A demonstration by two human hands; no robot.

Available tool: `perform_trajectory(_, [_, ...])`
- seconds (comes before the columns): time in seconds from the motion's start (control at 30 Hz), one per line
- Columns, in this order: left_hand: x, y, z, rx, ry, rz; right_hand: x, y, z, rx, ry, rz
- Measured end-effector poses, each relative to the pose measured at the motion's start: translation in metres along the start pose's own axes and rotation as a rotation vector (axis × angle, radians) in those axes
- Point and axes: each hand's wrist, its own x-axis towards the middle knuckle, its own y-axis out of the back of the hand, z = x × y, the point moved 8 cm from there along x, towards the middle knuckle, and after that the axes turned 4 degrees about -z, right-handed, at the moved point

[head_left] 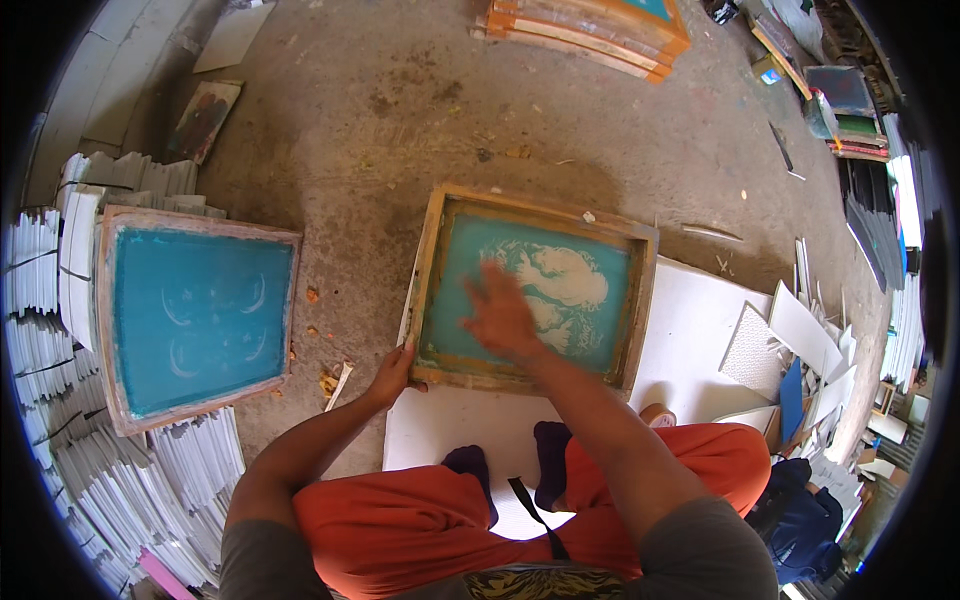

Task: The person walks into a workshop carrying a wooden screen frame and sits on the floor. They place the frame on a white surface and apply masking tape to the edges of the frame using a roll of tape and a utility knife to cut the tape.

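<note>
"Rough, stained floor [370,130] all round, w/ a white board [700,315] on it. What're the hands at?"

"Left hand [393,376] is clamped on the near left corner of a wooden frame [423,260], mid-scene. Right hand [503,315] is over its blue mesh [480,226], fingers spread, nothing seen in it; too blurred to tell if it touches."

"How far along?"

"Pale pattern [567,278] already shows on the mesh, so that bit looks done. Frame's in hand, not set aside, so prob. unfinished; what's left, can't say."

"Materials?"

"Mesh: flat, taut-looking, blue-green. Frame: rectangular, brownish wood, worn. Board: flat, smooth-looking."

"Further out?"

"Tape roll [655,415] nr the right leg [715,460]. On the left, 2nd frame [294,310], its blue sheet [210,325] w/ pale curved marks, by stacks of white sheets [150,490]. Far side: pile of orange-edged frames [590,38]."
</note>
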Motion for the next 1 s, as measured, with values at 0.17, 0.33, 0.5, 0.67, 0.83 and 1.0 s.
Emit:
perform_trajectory(0.17, [-0.009,0.001,-0.009,-0.033,0.037,0.049,0.005,0.056,0.027,0.006,0.011,0.015])
perform_trajectory(0.33, [-0.003,-0.004,-0.003,0.016,0.02,0.032,-0.063,0.045,0.143,-0.209,-0.693,0.486])
perform_trajectory(0.5, [-0.009,-0.002,0.0,0.068,-0.042,0.121,-0.04,0.025,0.018,0.062,0.298,0.019])
perform_trajectory(0.67, [-0.009,-0.005,0.014,0.209,-0.125,0.219,-0.062,0.05,0.15,-0.057,-0.62,0.539])
perform_trajectory(0.83, [-0.005,0.0,0.009,0.272,0.026,0.142,-0.049,0.052,0.107,-0.06,-0.073,0.147])
perform_trajectory(1.0, [0.002,0.013,0.013,0.459,0.142,0.153,-0.036,0.06,0.104,-0.067,-0.279,0.235])
